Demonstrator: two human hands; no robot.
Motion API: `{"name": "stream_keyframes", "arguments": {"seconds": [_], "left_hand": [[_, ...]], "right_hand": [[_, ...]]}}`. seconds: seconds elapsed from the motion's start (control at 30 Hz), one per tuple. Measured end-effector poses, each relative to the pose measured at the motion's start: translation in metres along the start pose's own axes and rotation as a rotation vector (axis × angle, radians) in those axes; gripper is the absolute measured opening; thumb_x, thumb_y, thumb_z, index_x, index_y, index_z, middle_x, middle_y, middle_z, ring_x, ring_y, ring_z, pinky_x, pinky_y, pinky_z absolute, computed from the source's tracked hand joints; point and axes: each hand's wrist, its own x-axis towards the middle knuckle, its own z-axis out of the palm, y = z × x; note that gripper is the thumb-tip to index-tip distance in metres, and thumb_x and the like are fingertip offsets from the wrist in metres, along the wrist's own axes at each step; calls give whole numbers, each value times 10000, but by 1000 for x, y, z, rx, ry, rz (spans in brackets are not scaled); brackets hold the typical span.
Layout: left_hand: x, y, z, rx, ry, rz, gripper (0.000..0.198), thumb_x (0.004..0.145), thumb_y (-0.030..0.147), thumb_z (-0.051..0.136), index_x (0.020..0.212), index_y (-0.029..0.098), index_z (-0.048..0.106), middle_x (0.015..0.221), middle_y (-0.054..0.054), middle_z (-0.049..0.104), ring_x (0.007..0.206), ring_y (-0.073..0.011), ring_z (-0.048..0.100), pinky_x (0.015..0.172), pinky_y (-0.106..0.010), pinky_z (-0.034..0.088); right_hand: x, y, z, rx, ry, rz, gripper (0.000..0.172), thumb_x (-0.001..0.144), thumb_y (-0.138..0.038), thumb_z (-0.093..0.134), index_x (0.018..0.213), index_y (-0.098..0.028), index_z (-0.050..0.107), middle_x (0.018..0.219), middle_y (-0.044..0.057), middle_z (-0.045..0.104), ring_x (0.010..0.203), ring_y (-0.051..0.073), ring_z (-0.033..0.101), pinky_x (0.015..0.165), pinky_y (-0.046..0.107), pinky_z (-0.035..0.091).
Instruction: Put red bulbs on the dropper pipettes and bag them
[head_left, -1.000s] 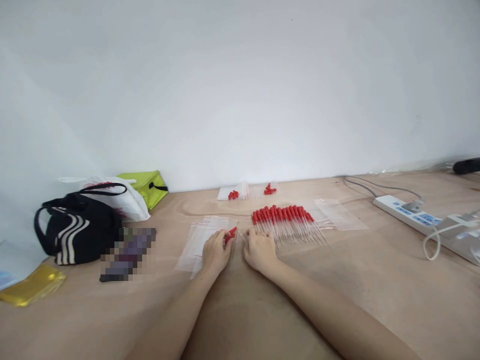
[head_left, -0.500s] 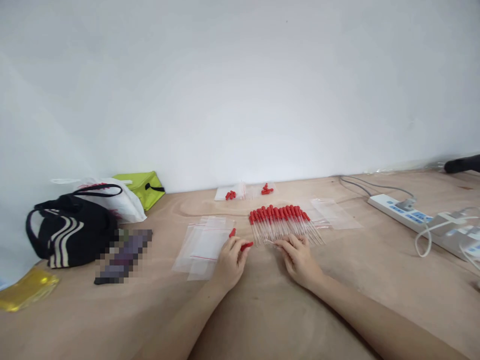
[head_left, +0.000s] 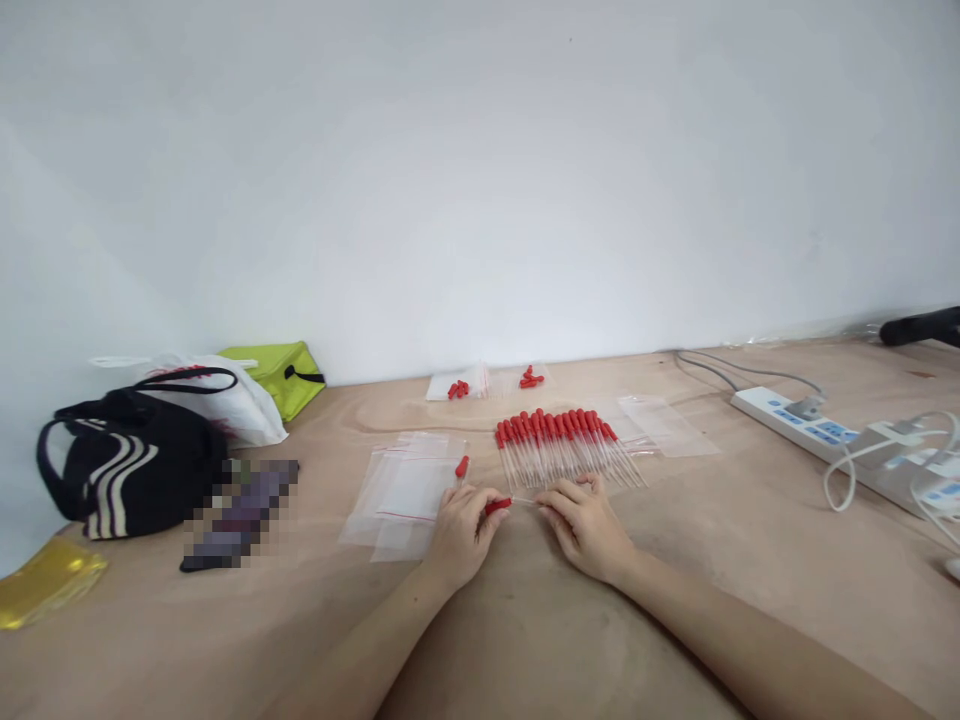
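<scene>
My left hand (head_left: 460, 532) is closed around a red rubber bulb (head_left: 499, 506), pinched between thumb and fingers. From the right, my right hand (head_left: 589, 530) pinches a thin clear dropper tube (head_left: 525, 501), whose end is at the mouth of the bulb; I cannot tell how far it goes in. Just beyond the hands lies a row of several droppers (head_left: 555, 430), red bulbs pointing away from me and clear tubes toward me. Another red-bulbed dropper (head_left: 462, 466) lies by my left hand, partly hidden by it, at the edge of some clear zip bags (head_left: 409, 485).
Two small piles of red bulbs (head_left: 458, 389) lie on bags near the wall. More clear bags (head_left: 667, 425) are right of the row. A power strip (head_left: 795, 418) with cables stands at the right. A black bag (head_left: 150, 465) and a green bag (head_left: 289, 375) are at the left.
My two hands have come closer together. The clear tube in my right hand has moved left and now meets the red bulb in my left hand. The view has shifted slightly.
</scene>
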Motion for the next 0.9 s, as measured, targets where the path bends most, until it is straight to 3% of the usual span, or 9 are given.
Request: {"name": "stream_keyframes", "arguments": {"seconds": [0.2, 0.47, 0.67, 0.9], "left_hand": [[0, 1, -1, -44, 16, 17, 129, 821, 250, 474, 800, 192, 588, 753, -25, 651, 737, -180, 556, 722, -326, 354], [0, 2, -6, -63, -81, 94, 180, 827, 241, 466, 750, 224, 628, 719, -6, 675, 722, -167, 559, 811, -352, 313], [0, 1, -4, -6, -29, 104, 163, 818, 247, 486, 728, 223, 619, 691, 10, 671, 696, -158, 563, 824, -364, 296], [0, 1, -4, 4, 7, 138, 155, 800, 281, 506, 706, 209, 606, 638, 7, 641, 666, -152, 553, 863, -378, 289]], "right_hand": [[1, 1, 0, 102, -55, -42, 230, 850, -146, 370, 910, -205, 584, 807, 20, 620, 736, 121, 542, 783, 309, 257], [3, 10, -3, 44, -106, -123, 244, 846, -144, 385, 880, -238, 608, 761, -3, 614, 664, 102, 521, 729, 293, 227], [2, 1, -2, -51, -52, -94, 244, 826, -142, 378, 809, -200, 614, 720, 12, 597, 628, 113, 477, 676, 305, 190], [1, 0, -1, 30, -58, -83, 249, 840, -167, 349, 791, -191, 592, 702, 8, 592, 605, 114, 451, 653, 290, 186]]}}
